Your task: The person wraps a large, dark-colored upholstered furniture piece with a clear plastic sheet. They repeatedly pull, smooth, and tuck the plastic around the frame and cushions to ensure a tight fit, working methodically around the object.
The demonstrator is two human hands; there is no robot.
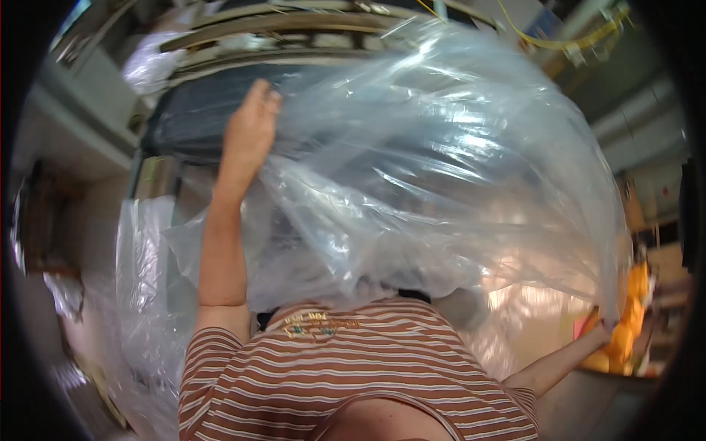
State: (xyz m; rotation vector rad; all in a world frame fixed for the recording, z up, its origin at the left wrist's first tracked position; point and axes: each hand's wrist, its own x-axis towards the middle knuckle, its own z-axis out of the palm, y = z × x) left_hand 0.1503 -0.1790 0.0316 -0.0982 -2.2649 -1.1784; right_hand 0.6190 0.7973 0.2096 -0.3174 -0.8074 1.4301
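A large clear plastic sheet (471, 140) billows in front of me, shiny and creased. Through it shows a long dark padded piece (198, 110), whose left end lies bare. My left hand (252, 125) is over that dark piece, fingers closed on the gathered edge of the sheet; folds run from it down toward my waist. Far out to the right, my right hand (607, 329) grips another part of the same sheet, which stretches up and away from it. That hand is small in the picture, and its fingers are partly hidden.
Wooden slats (287, 28) run along the far side. More clear plastic (143, 272) hangs at the left beside a frame post. An orange bundle (631, 323) stands close to my right hand. A yellow cable (544, 44) hangs at the top right.
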